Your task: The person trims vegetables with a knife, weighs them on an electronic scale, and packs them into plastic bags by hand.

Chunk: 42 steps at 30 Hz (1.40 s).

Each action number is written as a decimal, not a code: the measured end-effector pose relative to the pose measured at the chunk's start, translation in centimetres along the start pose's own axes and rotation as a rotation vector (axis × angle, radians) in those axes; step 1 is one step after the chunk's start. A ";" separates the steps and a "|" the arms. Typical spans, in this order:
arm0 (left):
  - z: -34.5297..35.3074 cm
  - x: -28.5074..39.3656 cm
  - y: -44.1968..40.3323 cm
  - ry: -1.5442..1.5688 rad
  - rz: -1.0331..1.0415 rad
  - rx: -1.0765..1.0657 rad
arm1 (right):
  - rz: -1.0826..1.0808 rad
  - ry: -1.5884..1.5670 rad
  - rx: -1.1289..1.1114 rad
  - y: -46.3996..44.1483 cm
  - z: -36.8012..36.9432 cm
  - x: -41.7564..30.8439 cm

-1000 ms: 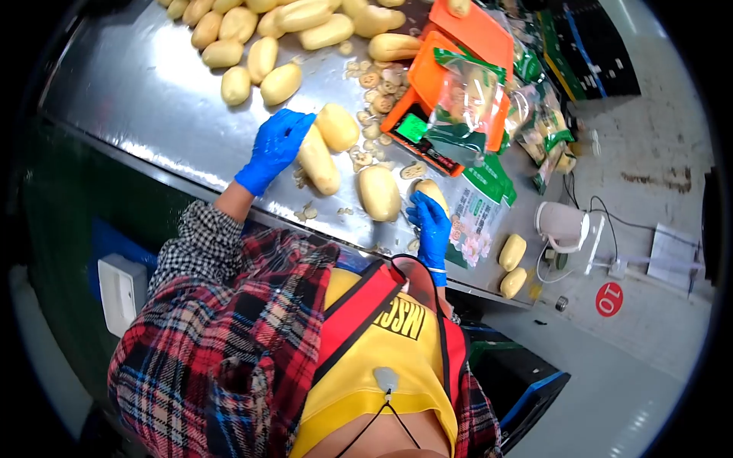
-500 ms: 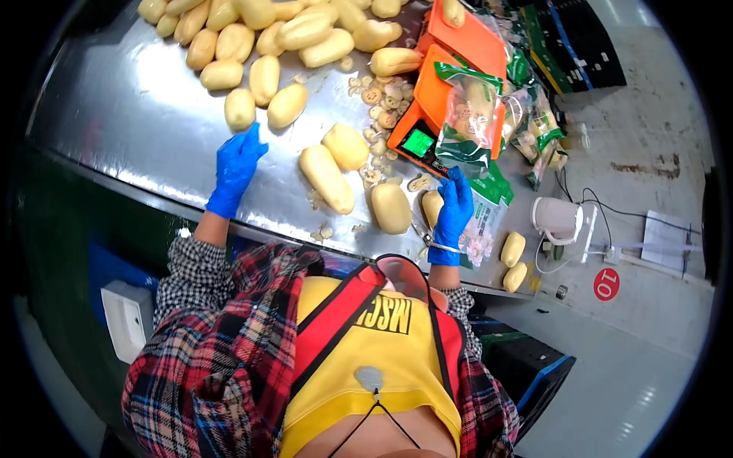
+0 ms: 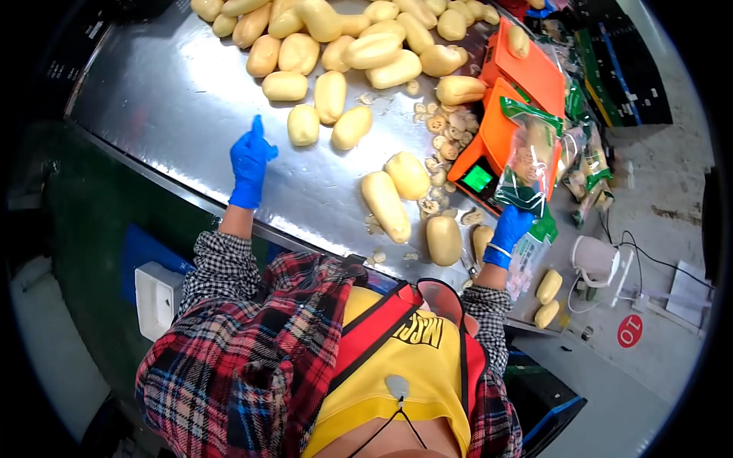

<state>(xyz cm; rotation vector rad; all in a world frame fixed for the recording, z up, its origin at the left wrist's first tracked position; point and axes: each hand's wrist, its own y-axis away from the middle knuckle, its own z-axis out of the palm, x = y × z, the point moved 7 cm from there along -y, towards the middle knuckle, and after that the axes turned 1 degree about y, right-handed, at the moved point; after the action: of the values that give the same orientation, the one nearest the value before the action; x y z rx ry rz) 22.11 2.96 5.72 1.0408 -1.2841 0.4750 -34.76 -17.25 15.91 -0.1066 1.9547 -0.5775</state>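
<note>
My left hand, in a blue glove, is held over the bare metal near the left side of the table. Its index finger points forward, the thumb stands apart, and nothing is in it. A peeled lotus root piece lies just beyond. On the right, my gloved right hand has its fingers closed at the near edge of a clear and green plastic bag with lotus root inside. The bag rests on an orange scale with a lit green display. Another lotus root piece lies beside that hand.
Many peeled lotus roots are heaped at the back. Cut lotus slices are scattered left of the scale. A second orange scale, filled bags, a white pitcher and cables are on the right.
The view has swung, so the table contents appear farther right. My right hand has come to the bag's near edge and closed there. My left index finger now points out more clearly.
</note>
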 end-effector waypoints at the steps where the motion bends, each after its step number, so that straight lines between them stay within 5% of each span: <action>1: -1.0 0.2 -1.0 0.027 0.024 0.010 | 0.026 -0.011 -0.058 -0.1 0.3 -0.2; 3: -2.5 0.5 -2.4 0.087 0.077 0.022 | -0.003 0.004 -0.018 0.1 0.3 -1.0; 7: -1.5 2.5 -2.4 -0.263 0.384 0.086 | 0.062 -0.116 -0.029 0.2 1.3 -1.0; 10: 3.7 5.1 0.7 -0.290 0.582 -0.045 | 0.087 -0.081 -0.033 -1.2 0.6 -1.1; 15: 20.0 4.3 10.6 -0.153 0.500 -0.720 | -0.034 0.106 -0.040 -4.8 2.5 -4.8; 16: 23.4 3.9 13.5 -0.190 0.107 -0.941 | -0.060 0.153 -0.032 -5.4 2.5 -5.8; 17: 26.2 3.8 16.0 -0.145 0.000 -1.070 | -0.068 0.189 -0.034 -5.7 2.7 -6.4; 18: 28.6 4.7 18.8 0.064 0.070 -1.217 | -0.072 0.216 -0.043 -5.7 2.7 -7.3; 19: 31.3 2.7 20.5 0.051 -0.155 -1.444 | -0.066 0.236 -0.046 -5.7 2.7 -7.7; 20: 33.3 5.0 22.6 -0.071 -0.028 -1.541 | -0.058 0.254 -0.053 -5.8 2.6 -7.8; 22: 37.1 5.1 24.6 -0.375 -0.143 -1.498 | -0.037 0.266 -0.065 -6.0 3.1 -7.6; 35: 37.5 5.5 28.5 -0.253 -0.012 -1.616 | 0.141 -0.014 -0.040 -2.4 2.3 -4.1; 37: 36.8 5.5 29.1 -0.093 0.199 -1.641 | 0.184 -0.086 -0.024 -0.7 1.9 -3.5; 39: 35.2 6.0 29.0 0.063 0.199 -1.629 | 0.230 -0.166 -0.028 0.7 1.7 -3.4; 42: 34.0 7.4 29.5 -0.056 0.341 -1.617 | 0.292 -0.269 0.001 2.8 1.1 -3.3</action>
<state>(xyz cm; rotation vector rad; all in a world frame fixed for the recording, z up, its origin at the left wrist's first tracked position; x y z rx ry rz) -17.86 -12.74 21.24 -0.5280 -1.3666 -0.3925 -31.83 -14.08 17.07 0.0966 1.6692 -0.3515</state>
